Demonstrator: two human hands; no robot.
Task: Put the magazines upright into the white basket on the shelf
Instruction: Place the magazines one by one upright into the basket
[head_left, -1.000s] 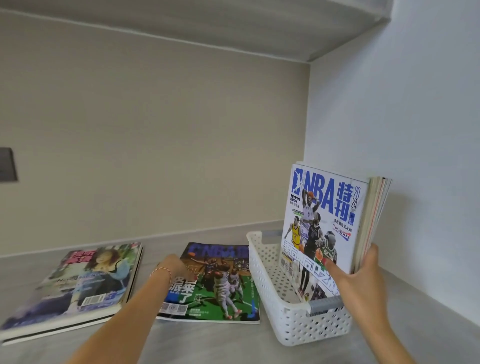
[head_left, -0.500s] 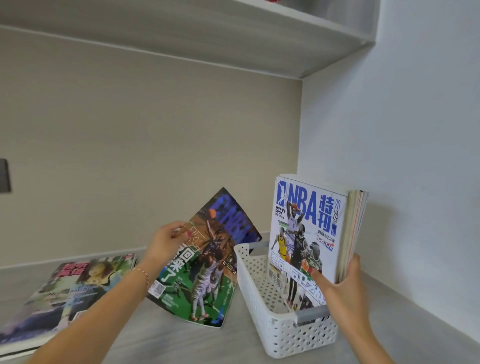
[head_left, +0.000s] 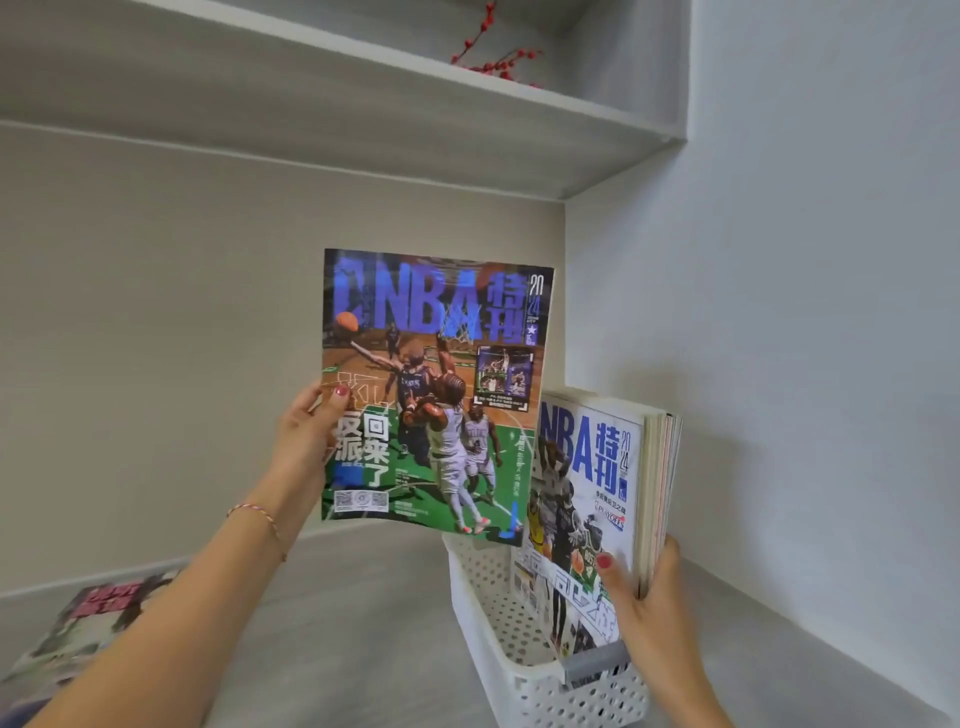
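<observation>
Above shelf (head_left: 363, 613) — left hand (head_left: 306, 436) pinches magazine (head_left: 431, 395).

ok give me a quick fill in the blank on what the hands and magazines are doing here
1. The left hand holds a magazine whose cover shows the sport of ____.
2. The right hand steadies a stack of magazines standing ____ in the white basket.
3. The basket sits against the wall on the person's ____ side.
4. On the upper shelf lies a sprig of ____ berries.

Missing words: basketball; upright; right; red
</observation>
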